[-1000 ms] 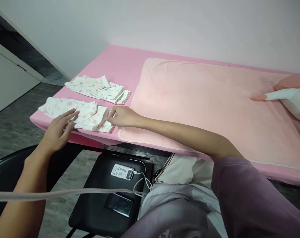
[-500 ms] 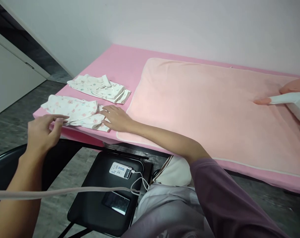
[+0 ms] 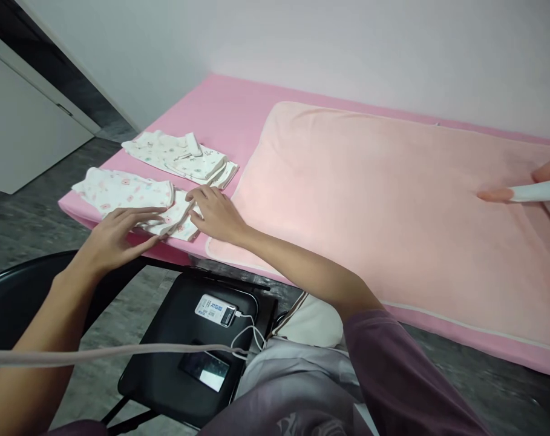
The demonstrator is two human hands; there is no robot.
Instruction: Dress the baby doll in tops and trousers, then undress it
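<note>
Two folded white baby garments lie on the left end of a pink mattress [image 3: 220, 109]. The nearer garment [image 3: 124, 194], printed with small pink figures, lies at the mattress's front edge. My left hand [image 3: 115, 239] rests on its front edge with fingers stretched out flat. My right hand [image 3: 215, 212] presses on the garment's right end, fingers spread and open. The farther garment [image 3: 179, 156] lies untouched just behind.
A peach blanket [image 3: 369, 194] covers most of the mattress. A doll's arm in a white sleeve [image 3: 524, 192] lies at the far right. Below the edge, a black chair seat [image 3: 166, 363] holds a power bank [image 3: 215, 310], a phone [image 3: 204, 369] and a white cable [image 3: 111, 352].
My left hand, which had pulled back off the garment, has come forward again onto its front edge. My right hand stays on the right end. The view has shifted slightly.
</note>
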